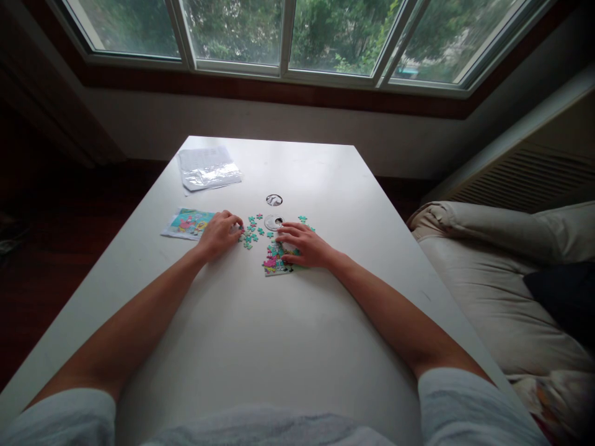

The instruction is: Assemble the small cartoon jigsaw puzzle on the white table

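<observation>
A partly joined jigsaw puzzle (274, 265) with pink, green and yellow parts lies on the white table. Over its right side rests my right hand (304, 243), fingers spread and flat, covering part of the picture. My left hand (220, 236) is at the left edge of a pile of loose puzzle pieces (251, 235), mostly turquoise. Its fingers are bent and curled downward; whatever is under the fingertips is hidden. Behind that hand lies a colourful picture sheet (186, 223), its right end covered. More loose pieces (303, 218) lie beyond my right hand.
Clear plastic packaging with paper (209, 167) lies at the table's far left. Two round items, a clear disc (270, 223) and a dark-rimmed one (274, 200), lie past the pieces. A beige sofa (488, 272) stands right of the white table (260, 347); windows are ahead.
</observation>
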`<state>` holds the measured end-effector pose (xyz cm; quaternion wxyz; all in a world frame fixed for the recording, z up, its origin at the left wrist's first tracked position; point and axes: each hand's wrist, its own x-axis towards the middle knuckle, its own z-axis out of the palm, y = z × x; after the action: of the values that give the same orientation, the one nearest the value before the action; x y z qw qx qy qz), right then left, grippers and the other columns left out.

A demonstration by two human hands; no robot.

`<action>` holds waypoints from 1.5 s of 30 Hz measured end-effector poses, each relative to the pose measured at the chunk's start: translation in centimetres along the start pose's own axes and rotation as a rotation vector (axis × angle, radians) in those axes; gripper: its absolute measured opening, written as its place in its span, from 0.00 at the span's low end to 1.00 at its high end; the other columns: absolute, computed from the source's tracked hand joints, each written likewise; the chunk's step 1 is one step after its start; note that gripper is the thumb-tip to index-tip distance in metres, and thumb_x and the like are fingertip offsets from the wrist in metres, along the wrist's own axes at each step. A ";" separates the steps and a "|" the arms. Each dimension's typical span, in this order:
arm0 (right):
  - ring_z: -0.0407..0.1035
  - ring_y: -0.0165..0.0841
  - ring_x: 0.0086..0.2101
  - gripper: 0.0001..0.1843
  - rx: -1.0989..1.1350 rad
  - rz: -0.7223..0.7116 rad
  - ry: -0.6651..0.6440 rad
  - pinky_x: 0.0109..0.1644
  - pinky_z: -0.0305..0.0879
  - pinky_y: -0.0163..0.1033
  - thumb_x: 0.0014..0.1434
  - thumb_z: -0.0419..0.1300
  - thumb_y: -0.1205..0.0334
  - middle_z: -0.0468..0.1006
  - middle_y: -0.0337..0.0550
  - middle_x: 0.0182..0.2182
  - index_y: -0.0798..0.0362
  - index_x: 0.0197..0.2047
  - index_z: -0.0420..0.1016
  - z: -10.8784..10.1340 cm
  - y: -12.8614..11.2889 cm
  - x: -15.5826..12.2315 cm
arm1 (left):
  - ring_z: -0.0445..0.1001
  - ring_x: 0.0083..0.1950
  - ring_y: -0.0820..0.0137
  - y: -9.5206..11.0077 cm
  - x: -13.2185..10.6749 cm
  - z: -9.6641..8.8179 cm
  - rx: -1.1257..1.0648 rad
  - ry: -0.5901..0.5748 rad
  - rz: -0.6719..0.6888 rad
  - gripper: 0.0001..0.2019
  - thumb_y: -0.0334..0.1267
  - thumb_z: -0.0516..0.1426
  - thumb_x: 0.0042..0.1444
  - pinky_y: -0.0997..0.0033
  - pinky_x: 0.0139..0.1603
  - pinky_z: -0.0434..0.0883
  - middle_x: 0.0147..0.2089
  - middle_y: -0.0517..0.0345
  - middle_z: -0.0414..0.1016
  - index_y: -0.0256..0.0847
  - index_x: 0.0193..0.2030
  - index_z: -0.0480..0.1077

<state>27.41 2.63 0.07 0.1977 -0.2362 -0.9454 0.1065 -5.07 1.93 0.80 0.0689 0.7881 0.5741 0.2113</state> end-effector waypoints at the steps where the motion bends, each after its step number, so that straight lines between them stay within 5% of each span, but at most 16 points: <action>1: 0.58 0.48 0.67 0.27 -0.003 0.001 -0.001 0.68 0.58 0.58 0.61 0.63 0.45 0.71 0.49 0.63 0.45 0.61 0.73 0.0 0.0 0.0 | 0.70 0.48 0.59 0.0 0.0 0.0 -0.011 0.002 -0.004 0.11 0.42 0.59 0.58 0.60 0.51 0.69 0.46 0.51 0.73 0.44 0.45 0.78; 15: 0.57 0.48 0.67 0.27 -0.006 0.010 -0.014 0.68 0.58 0.59 0.62 0.62 0.44 0.70 0.48 0.63 0.44 0.61 0.73 -0.1 0.0 -0.1 | 0.73 0.39 0.64 1.6 -0.4 -0.2 -0.056 0.038 -0.060 0.08 0.33 0.57 0.55 0.64 0.44 0.68 0.35 0.58 0.77 0.44 0.40 0.76; 23: 0.57 0.49 0.67 0.27 -0.001 -0.010 -0.002 0.68 0.58 0.59 0.62 0.63 0.45 0.71 0.49 0.63 0.45 0.61 0.72 0.0 0.1 -0.1 | 0.72 0.42 0.63 2.8 -0.7 -1.0 -0.038 -0.023 0.067 0.09 0.38 0.57 0.59 0.63 0.46 0.66 0.42 0.55 0.77 0.44 0.42 0.78; 29: 0.57 0.49 0.67 0.27 -0.004 -0.004 0.005 0.67 0.59 0.59 0.62 0.63 0.46 0.71 0.49 0.63 0.45 0.62 0.72 0.0 0.0 -0.2 | 0.71 0.46 0.60 5.2 -1.5 -1.3 0.092 -0.118 0.302 0.09 0.41 0.57 0.62 0.59 0.49 0.63 0.43 0.52 0.77 0.44 0.41 0.78; 45: 0.58 0.49 0.66 0.27 -0.001 -0.015 0.013 0.68 0.58 0.59 0.62 0.64 0.46 0.71 0.48 0.63 0.44 0.62 0.72 0.1 0.3 -0.2 | 0.71 0.44 0.64 5.8 -2.0 -1.1 0.095 -0.200 0.456 0.10 0.36 0.53 0.68 0.64 0.46 0.60 0.41 0.55 0.76 0.45 0.42 0.76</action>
<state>27.64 2.74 -0.16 0.2044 -0.2301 -0.9459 0.1031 -0.92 -2.00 3.28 0.0387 0.9164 0.3813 0.1153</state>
